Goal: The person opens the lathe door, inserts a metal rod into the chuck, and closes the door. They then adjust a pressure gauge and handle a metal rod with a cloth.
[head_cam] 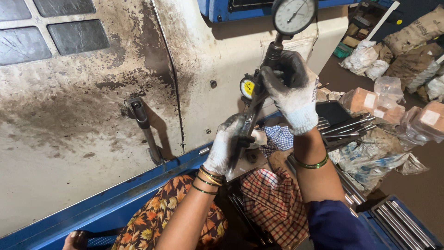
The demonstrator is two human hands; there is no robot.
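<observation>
Okay, both hands gloved, centre of frame. Right hand [289, 90], upper centre, grip closed around the black stem of a dial bore gauge [273, 53]; its big white dial sits at the top edge of the frame. Left hand [226, 143], just below and left, grip closed around a long dark metal part [247, 122] that runs up diagonally to the right hand. A small yellow-faced dial [248, 87] shows just left of the right hand, touching the dark part. Behind the hands: grimy white machine door [83, 115] with a black handle [143, 129], left half of frame. Checked cloth [273, 203] lower centre, under the forearms. Metal rods [344, 127] lie on the cluttered surface right of centre. Wrapped boxes [425, 120] and sacks [416, 32] on the floor, right edge.
</observation>
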